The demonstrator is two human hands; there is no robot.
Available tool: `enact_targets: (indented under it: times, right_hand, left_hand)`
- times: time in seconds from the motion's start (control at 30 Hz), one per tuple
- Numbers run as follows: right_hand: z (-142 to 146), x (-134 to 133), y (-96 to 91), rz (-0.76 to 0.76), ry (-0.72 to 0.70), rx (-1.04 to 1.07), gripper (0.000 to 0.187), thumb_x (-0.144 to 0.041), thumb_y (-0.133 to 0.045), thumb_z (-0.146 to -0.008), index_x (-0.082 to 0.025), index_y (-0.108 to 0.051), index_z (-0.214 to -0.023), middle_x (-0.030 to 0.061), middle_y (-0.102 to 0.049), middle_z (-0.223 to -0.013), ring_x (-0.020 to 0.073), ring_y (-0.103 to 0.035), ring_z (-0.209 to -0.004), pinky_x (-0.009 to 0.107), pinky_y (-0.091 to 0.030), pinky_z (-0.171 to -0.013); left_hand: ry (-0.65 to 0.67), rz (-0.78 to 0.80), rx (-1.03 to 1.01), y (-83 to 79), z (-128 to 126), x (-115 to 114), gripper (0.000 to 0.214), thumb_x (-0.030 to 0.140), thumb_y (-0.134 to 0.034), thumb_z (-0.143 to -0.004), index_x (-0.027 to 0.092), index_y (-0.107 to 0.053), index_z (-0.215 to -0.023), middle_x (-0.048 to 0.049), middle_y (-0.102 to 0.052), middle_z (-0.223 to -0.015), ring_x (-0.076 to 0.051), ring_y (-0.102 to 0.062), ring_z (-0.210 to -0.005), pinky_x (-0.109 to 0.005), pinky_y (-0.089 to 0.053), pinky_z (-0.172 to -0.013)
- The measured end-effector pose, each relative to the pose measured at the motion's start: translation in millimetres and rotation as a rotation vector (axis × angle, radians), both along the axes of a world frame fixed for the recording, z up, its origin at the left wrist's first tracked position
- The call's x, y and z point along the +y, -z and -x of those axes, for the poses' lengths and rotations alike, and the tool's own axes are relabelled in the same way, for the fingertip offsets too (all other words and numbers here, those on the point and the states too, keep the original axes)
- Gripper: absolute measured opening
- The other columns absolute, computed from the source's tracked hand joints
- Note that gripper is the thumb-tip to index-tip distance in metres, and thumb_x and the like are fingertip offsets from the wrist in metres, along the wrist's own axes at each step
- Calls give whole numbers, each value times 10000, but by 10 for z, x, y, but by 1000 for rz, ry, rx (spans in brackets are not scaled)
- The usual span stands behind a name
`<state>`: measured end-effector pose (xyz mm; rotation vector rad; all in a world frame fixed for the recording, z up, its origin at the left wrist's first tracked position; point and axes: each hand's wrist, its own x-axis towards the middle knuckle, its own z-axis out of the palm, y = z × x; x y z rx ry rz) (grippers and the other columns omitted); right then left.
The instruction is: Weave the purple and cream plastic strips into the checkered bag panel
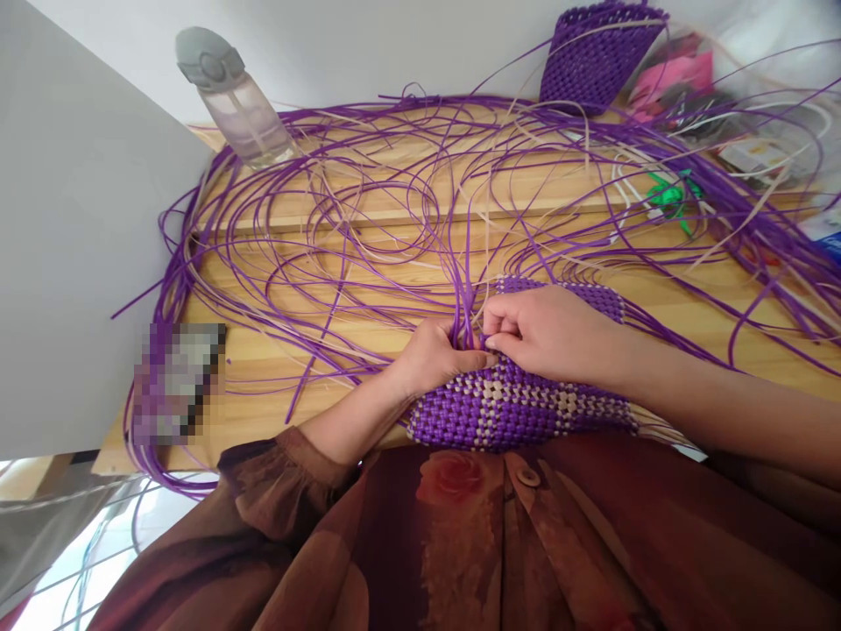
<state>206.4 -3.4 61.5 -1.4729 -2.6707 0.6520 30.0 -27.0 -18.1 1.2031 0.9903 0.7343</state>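
Observation:
A half-woven purple and cream basket piece [519,405] lies at the near edge of the wooden table [276,394], against my body. My left hand [437,355] grips its upper rim with fingers closed around the weave and the strands rising from it. My right hand [548,333] rests on top of the piece, thumb and forefinger pinched on a purple strand [468,289] beside my left thumb. Long loose purple and cream strands [368,210] fan out from the piece across the table.
A clear water bottle with a grey lid [233,101] stands at the back left. A finished purple woven piece [595,57] leans at the back. Pink packaging [670,74], a green item [670,194] and clutter sit at the back right. A blurred-out object [177,381] lies left.

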Motion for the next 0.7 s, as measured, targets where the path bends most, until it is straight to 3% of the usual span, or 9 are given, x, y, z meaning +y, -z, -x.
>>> enact_targets:
  times: [0.2,0.33,0.5,0.7]
  right_hand:
    - [-107,10,-47,74,-111,137,157,-186,-565,-866,-199,-718,-836,-12,-731,-792,136,-634,-728,256,-397,-701]
    - [-114,-29,-37,79,-49,170,165,-175,-557,-880,-195,-703,-953,-13,-738,-802,142,-649,-743,259,-411,-724]
    - [21,-171,-14,-23,-104,86,220,-195,-472,-958,-170,-690,-960,60,-726,-928,196,-650,-880,318,-416,-816]
    - [141,-297,-5,-198,-113,-12,234,-193,-461,-968,-161,-652,-836,79,-642,-877,209,-575,-858,362,-427,-819]
  left_hand:
    - [9,58,-23,-14,3,-7,306,317,-851,-645,115,-665,-781,33,-565,-662,-76,-457,-589,-233,-373,-585]
    - [19,92,-96,6,-3,1,334,321,-869,-618,113,-684,-803,24,-600,-697,-80,-483,-609,-229,-382,-598]
    - [7,63,-156,70,-1,17,284,245,-855,-591,109,-711,-795,14,-628,-711,-109,-534,-667,-244,-419,-668]
    - [-1,90,-209,106,-28,0,139,174,-774,-629,127,-717,-747,5,-660,-703,-126,-545,-660,-248,-432,-669]
